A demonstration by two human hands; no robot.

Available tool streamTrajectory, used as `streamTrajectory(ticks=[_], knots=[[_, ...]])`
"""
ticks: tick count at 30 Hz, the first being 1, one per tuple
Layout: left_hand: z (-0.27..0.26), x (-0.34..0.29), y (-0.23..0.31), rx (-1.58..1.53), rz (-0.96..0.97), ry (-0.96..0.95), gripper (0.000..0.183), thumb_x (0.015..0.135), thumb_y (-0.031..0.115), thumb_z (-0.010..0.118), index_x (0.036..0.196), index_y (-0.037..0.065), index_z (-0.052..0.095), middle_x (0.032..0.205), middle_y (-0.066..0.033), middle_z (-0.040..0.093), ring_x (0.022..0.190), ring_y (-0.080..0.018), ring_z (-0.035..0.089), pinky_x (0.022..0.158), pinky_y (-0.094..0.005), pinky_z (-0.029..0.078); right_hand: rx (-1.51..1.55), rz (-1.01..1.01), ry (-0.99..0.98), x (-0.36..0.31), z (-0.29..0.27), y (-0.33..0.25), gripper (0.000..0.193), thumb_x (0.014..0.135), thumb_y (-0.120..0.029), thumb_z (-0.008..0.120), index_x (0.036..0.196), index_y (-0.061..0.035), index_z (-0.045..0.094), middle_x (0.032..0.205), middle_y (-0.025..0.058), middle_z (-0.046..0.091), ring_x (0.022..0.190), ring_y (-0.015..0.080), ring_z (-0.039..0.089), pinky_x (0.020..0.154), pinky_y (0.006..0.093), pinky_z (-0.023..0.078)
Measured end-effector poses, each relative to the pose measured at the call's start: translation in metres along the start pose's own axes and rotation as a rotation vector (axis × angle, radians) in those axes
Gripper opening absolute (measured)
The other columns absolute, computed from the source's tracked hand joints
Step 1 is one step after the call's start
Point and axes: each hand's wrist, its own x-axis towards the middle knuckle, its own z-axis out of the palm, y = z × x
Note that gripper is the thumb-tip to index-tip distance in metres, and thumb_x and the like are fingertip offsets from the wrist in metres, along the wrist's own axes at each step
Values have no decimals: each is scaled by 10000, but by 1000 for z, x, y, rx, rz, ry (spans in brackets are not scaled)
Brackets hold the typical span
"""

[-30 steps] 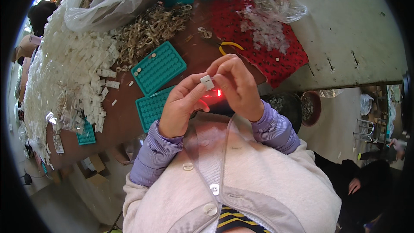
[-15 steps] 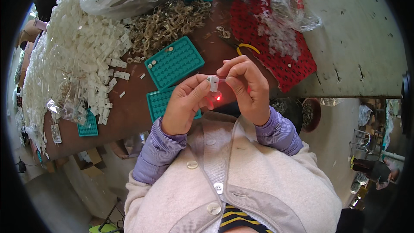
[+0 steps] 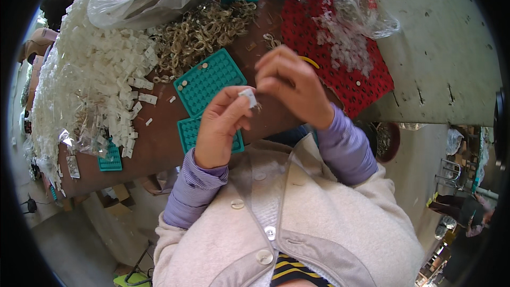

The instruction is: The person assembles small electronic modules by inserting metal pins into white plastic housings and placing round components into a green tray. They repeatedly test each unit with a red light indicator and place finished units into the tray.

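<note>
Between the thumb and fingers of my left hand (image 3: 219, 122) is a small white plastic piece (image 3: 247, 97), with something thin and brownish hanging at its lower edge. My right hand (image 3: 297, 87) is just to the right of the piece and slightly higher. Motion blurs its bent fingers, and whether they pinch anything does not show. Behind my left hand a teal pitted tray (image 3: 204, 87) lies on the brown table, with a few small round discs on it. A second teal tray (image 3: 187, 132) sits nearer me, partly covered by my left hand.
A large heap of white plastic pieces (image 3: 106, 69) covers the left of the table. Coiled brownish wires (image 3: 196, 34) are piled beyond the trays, beside a clear plastic bag (image 3: 154, 8). At right, a red patterned cloth (image 3: 366, 90) holds small clear bits (image 3: 345, 42); a yellow-handled tool (image 3: 309, 61) lies alongside.
My right hand has moved up and left, and its fingers are now blurred. The left hand has shifted slightly left with the white piece, now tilted. The red glow below it is gone.
</note>
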Motion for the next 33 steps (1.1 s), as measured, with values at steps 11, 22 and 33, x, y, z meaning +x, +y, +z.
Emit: streamTrajectory(ticks=[11,22,33], knots=[[-30,-4,25,-531,39,-156,473,1128,465,463,1227,62,690,1263,-143,716,883,-146,642,608,-296,542,-553,-78,32,43,2,46,105,954,-74,744,1050,-53,706,985,89,697,986,293,674,884,379,547],[-19,-22,32,744,680,213,165,1001,29,770,1164,49,756,1043,-1,738,696,0,552,558,-191,391,391,447,-225,3,34,-43,175,997,-61,762,1148,-36,677,879,-4,642,776,70,621,701,268,523],[-16,-28,20,547,467,204,163,1032,118,766,1178,44,772,983,25,697,725,-9,522,629,-214,391,-397,-181,32,3,50,-48,105,860,-26,775,931,-63,706,971,78,698,979,284,696,1122,524,478]])
